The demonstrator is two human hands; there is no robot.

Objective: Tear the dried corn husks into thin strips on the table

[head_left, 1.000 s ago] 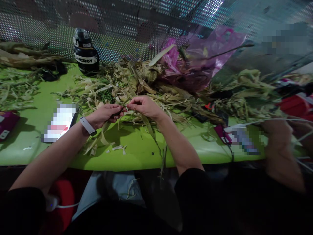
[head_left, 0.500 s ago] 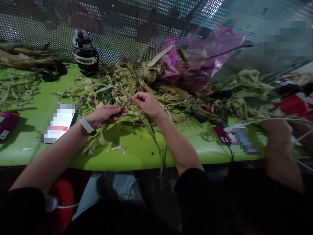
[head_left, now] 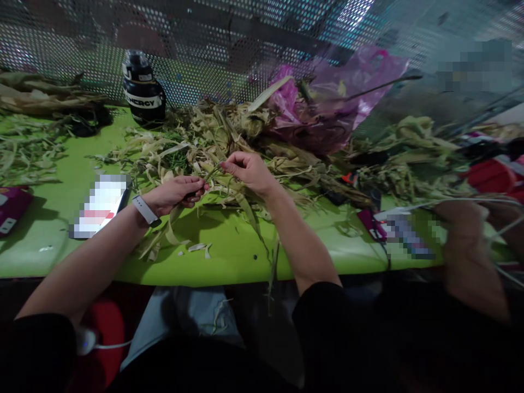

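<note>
Jeans: pale blue denim (head_left: 164,311) with thin plant shreds on it, at 6 o'clock from the thin green-brown plant strip (head_left: 213,173), which is the clock's centre throughout.
Table: glossy bright-green top (head_left: 233,265); small pale husk scraps (head_left: 197,247) lie on it at 6 o'clock.
Co-worker: a bare forearm (head_left: 466,245) at about 3 to 4 o'clock, well apart from the wearer's hands.
Phone: dark-edged slab with a bright, pixelated screen (head_left: 100,206), at 9 o'clock.
Left hand (head_left: 178,194): thumb and fingers closed on the strip's lower end; a white strap (head_left: 143,209) circles the wrist.
Right hand (head_left: 250,173): thumb and forefinger pinched together on the strip's upper end.
Strip: between the two hands, slanting toward 2 o'clock.
Heap: tangled dry, yellowish-green husks (head_left: 229,131), at 12 o'clock.
Bottle: black, rounded, white-banded plastic container (head_left: 144,99), between 10 and 11 o'clock.
Bag: crumpled translucent pink plastic (head_left: 327,117), at 2 o'clock, touching the heap.
Screen: grey perforated mesh (head_left: 204,49), at 12 o'clock, behind everything else.
</note>
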